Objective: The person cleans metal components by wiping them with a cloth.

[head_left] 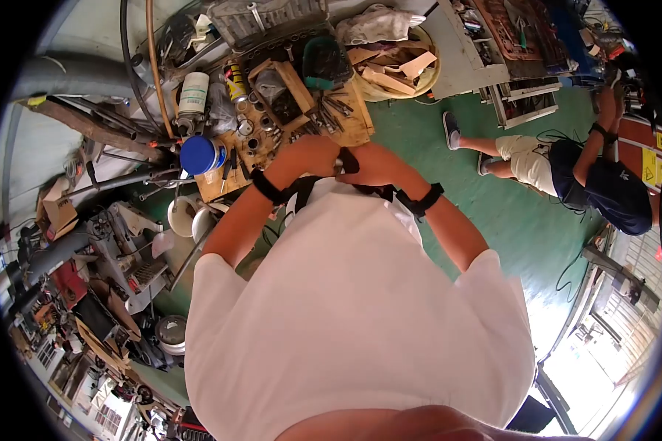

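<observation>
Close together in front of my waist, at the near edge of the wooden workbench (pixel 357 121), are my left hand (pixel 307 158) and my right hand (pixel 375 165). Both have their fingers curled in. Between them shows a small dark piece (pixel 349 159) with a bit of metal beside it; its kind cannot be made out. My right hand closes round the dark piece, and the left fingers meet it from the other side. Just beyond the hands stands a wooden box (pixel 294 92) with loose metal parts around it. A blue-lidded tub (pixel 202 155) stands left of my left hand.
A white canister (pixel 193 93) and a yellow spray can (pixel 235 82) stand on the bench. Behind are a green basket (pixel 326 62) and a socket tray (pixel 261 22). A tub of wood scraps (pixel 397 70) sits right. Another person (pixel 559 162) works at far right.
</observation>
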The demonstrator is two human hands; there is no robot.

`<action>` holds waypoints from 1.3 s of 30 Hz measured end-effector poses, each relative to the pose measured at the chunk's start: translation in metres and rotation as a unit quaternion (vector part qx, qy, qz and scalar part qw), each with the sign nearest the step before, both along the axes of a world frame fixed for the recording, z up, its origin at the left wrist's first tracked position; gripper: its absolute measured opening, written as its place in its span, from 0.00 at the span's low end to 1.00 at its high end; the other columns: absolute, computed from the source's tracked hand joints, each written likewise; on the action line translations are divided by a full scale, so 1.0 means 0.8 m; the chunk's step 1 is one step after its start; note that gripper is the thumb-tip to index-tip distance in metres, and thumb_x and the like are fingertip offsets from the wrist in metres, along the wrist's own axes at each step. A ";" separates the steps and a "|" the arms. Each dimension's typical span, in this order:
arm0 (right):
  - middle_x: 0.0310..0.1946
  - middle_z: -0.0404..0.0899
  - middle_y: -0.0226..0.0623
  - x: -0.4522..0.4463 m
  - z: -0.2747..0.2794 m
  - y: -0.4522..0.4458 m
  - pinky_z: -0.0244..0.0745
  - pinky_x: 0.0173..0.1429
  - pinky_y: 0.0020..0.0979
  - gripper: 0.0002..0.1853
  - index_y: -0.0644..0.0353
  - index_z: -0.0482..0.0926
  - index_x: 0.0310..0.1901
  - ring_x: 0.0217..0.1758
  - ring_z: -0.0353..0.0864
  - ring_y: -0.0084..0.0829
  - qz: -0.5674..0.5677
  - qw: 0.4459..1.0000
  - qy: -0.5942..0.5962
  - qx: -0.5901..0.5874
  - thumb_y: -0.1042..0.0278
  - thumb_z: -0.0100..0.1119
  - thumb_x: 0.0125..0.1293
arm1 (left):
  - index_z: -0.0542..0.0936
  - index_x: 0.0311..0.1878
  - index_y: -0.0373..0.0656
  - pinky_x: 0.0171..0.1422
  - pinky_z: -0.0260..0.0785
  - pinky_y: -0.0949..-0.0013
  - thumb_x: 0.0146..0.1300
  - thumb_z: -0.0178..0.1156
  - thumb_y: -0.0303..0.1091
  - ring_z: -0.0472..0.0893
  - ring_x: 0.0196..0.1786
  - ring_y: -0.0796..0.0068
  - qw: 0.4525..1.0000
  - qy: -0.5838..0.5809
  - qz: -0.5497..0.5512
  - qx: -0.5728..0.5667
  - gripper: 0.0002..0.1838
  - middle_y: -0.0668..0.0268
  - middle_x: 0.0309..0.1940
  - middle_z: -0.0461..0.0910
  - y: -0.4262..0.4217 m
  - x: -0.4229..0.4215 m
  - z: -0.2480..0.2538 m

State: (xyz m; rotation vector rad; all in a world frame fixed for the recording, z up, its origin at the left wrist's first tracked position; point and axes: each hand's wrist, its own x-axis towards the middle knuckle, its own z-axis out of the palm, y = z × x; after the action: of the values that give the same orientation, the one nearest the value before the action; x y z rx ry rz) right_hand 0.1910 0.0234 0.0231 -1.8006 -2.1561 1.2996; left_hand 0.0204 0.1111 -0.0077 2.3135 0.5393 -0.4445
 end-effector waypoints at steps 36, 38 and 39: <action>0.27 0.83 0.36 0.065 -0.044 0.053 0.75 0.32 0.34 0.19 0.62 0.82 0.33 0.30 0.84 0.33 -0.074 0.940 0.201 -0.265 0.52 0.65 0.54 | 0.84 0.30 0.42 0.37 0.76 0.55 0.48 0.65 0.38 0.84 0.34 0.53 0.971 0.032 0.022 0.237 0.10 0.55 0.26 0.82 0.021 0.059 0.031; 0.27 0.83 0.44 0.049 -0.041 0.043 0.77 0.36 0.43 0.20 0.60 0.83 0.34 0.32 0.84 0.45 -0.031 0.998 0.036 -0.043 0.48 0.61 0.55 | 0.85 0.30 0.42 0.38 0.77 0.56 0.49 0.66 0.42 0.83 0.33 0.53 0.973 0.036 0.042 0.222 0.12 0.55 0.25 0.82 0.027 0.048 0.026; 0.31 0.83 0.49 0.044 -0.041 0.039 0.77 0.40 0.47 0.21 0.57 0.83 0.36 0.36 0.82 0.53 -0.019 0.999 0.040 -0.028 0.46 0.58 0.56 | 0.85 0.30 0.41 0.39 0.77 0.55 0.50 0.67 0.45 0.83 0.34 0.52 0.984 0.043 0.046 0.168 0.15 0.54 0.26 0.82 0.032 0.042 0.024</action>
State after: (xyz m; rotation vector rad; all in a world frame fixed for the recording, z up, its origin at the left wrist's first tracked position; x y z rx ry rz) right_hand 0.2261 0.0547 -0.0101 -1.7690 -2.0543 1.4102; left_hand 0.0538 0.1367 0.0117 2.5852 0.8125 -0.4381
